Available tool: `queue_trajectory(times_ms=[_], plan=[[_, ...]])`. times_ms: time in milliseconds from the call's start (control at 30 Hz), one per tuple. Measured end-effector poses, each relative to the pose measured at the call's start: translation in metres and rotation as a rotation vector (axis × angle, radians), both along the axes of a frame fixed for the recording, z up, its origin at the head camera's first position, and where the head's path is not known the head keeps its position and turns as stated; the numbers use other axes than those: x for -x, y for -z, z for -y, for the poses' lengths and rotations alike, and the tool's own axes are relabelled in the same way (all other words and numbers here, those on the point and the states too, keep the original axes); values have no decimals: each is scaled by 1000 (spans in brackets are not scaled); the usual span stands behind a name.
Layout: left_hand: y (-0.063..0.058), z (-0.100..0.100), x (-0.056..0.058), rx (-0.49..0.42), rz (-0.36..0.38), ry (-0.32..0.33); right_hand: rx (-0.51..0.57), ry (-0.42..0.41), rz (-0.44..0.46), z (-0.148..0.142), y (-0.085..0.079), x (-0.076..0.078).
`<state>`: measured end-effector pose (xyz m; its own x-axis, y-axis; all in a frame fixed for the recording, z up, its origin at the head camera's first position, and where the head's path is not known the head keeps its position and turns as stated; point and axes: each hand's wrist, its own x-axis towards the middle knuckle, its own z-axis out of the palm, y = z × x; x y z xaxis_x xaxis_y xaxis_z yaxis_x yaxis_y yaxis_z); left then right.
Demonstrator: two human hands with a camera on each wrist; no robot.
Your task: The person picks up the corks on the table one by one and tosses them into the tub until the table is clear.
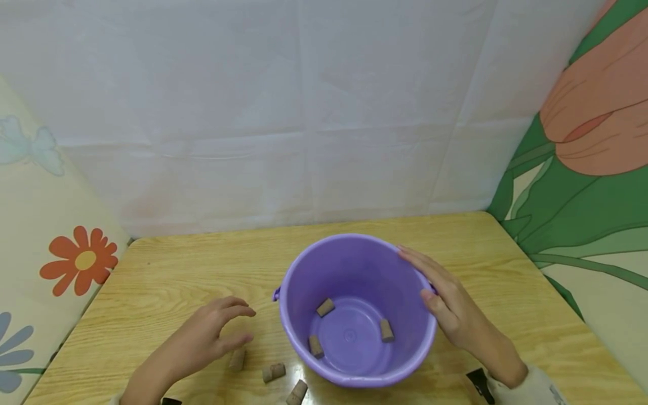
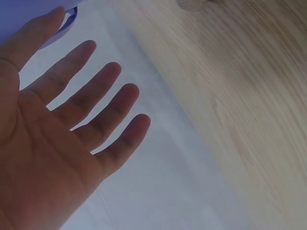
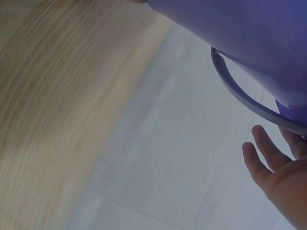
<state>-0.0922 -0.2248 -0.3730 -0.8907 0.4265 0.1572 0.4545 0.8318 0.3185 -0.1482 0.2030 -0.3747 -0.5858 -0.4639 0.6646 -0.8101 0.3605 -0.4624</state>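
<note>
A purple bucket [image 1: 356, 378] stands upright on the table. Inside it lie three corks, one cork [image 1: 325, 307] at the back left, one cork [image 1: 387, 331] on the right and one cork [image 1: 316, 347] at the front left. My right hand [image 1: 453, 309] rests on the bucket's right rim, fingers extended; in the right wrist view some fingers are beside the curved handle [image 3: 240, 96]. My left hand [image 1: 207, 332] hovers left of the bucket, fingers spread and palm holding nothing. Below it are several loose corks, among them a cork [image 1: 237, 358] partly hidden by the hand.
The wood-grain table [image 1: 202, 264] backs onto a white sheet [image 1: 304, 112]. Near the front edge of the view lie a cork [image 1: 274, 372] and another cork [image 1: 297, 392]. Panels with painted flowers border both sides.
</note>
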Motion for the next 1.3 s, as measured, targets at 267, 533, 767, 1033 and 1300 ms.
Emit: queue_trajectory(times_ms=[267,533,767,1033,1300], plan=[[7,9,0,7,238,8,2,-6,9,0,0,0],[12,12,2,-5,350,28,-3,-4,6,0,0,0],[17,14,0,-3,410,23,-4,-6,7,0,0,0],[21,16,-1,4,486,-34,-6,-6,4,-1,0,1],[23,12,-1,37,481,-84,-6,-8,0,0,0,1]])
